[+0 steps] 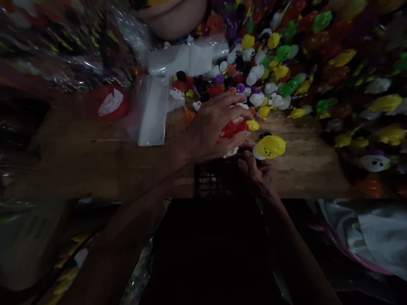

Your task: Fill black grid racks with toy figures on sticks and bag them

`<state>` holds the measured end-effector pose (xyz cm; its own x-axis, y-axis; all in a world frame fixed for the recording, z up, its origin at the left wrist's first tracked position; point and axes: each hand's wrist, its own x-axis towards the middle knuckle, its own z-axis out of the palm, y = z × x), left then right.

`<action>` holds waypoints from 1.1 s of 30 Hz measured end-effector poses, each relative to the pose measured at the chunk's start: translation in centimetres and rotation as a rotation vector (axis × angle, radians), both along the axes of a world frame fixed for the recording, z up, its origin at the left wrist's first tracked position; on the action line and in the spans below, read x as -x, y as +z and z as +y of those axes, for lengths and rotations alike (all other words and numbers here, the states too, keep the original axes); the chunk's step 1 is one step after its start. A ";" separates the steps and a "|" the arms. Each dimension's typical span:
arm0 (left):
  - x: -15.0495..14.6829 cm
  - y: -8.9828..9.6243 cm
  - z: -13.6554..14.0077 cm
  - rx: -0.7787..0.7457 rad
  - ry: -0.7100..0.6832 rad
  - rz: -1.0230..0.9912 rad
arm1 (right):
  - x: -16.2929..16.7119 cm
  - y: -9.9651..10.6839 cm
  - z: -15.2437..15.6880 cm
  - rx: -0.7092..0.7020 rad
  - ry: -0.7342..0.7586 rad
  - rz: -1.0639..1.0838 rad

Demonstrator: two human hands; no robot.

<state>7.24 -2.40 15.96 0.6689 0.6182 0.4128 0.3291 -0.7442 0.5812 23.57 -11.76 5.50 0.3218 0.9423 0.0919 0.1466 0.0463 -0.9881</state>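
My left hand (219,120) reaches over the front of a heap of small plastic toys, its fingers curved around red toy figures (234,128) with bits of white beside them. Close by on the right, my right hand (259,169) has its fingers bent at the white base of a yellow toy figure (271,146) with a small drawn face. Shadow hides part of that grip. A small yellow toy (253,125) lies just past my left fingertips. Below the hands is a dark grid-like piece (216,180) at the table's front edge.
The wooden table (79,156) carries a large heap of colourful toys (280,72) behind and right. Clear plastic bags (152,110) lie left of my hands, near a red bowl (112,102) with something white in it. A rounded container (174,17) stands behind.
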 end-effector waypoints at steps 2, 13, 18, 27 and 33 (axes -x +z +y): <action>-0.4 0.4 -0.1 -0.042 0.011 0.087 | 0.0 0.6 0.2 -0.034 -0.008 -0.039; -1.7 -0.6 0.9 0.031 -0.016 0.159 | -1.3 1.1 0.1 0.001 0.010 -0.035; -1.5 -0.1 0.9 0.026 -0.011 0.179 | -5.4 -0.6 -2.5 0.141 -0.184 -0.665; -0.9 -0.5 1.2 0.142 -0.044 0.047 | -6.6 0.6 -3.3 0.223 0.029 -1.094; -1.3 -0.3 0.9 0.109 0.005 0.075 | -7.1 1.3 -2.9 0.202 0.118 -0.888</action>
<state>8.57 -1.54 15.69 0.6920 0.6602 0.2920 0.3785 -0.6762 0.6320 30.63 -14.62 6.80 0.1128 0.9896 0.0895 0.8613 -0.0524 -0.5054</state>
